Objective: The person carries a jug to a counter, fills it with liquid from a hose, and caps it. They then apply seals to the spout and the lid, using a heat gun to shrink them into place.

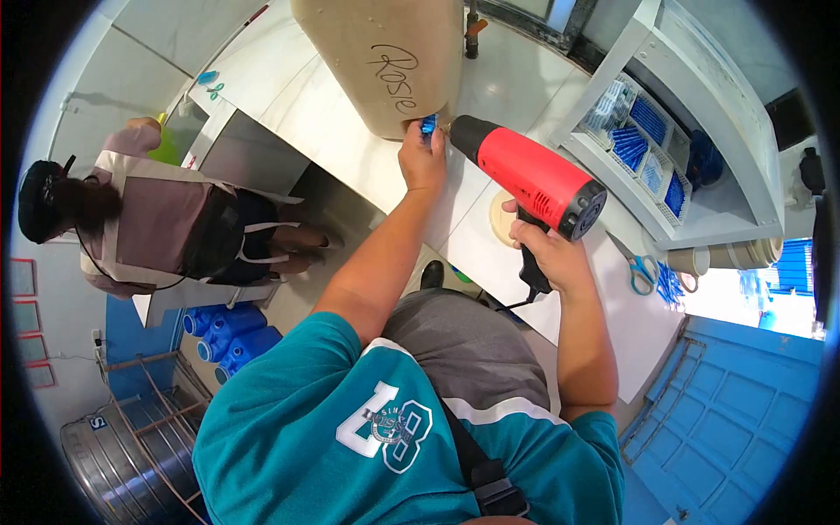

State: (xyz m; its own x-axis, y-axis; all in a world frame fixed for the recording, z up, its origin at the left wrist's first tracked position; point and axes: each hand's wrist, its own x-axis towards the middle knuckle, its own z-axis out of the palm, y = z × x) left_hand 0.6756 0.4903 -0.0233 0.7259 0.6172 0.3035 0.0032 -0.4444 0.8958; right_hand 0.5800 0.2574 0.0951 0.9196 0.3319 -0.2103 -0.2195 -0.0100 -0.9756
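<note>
My right hand [551, 254] is wrapped round the handle of a red and black heat gun [538, 179]. Its nozzle points left, close to a small shiny blue piece [429, 124] at the near end of a large cream container [372, 61]. My left hand [423, 159] pinches that blue piece, fingertips right against the container. "Rosie" is handwritten in black on the container, which stands on the white tiled counter [289, 83]. A round cream lid [505, 219] lies under the heat gun, partly hidden by my right hand.
On the right, a white shelf [604, 144] holds baskets of blue-printed packets. Blue scissors [643, 274] and blue strips [669, 287] lie near the counter's right end. At left, another person [157, 219] stands by a second counter, above several blue jugs [236, 337].
</note>
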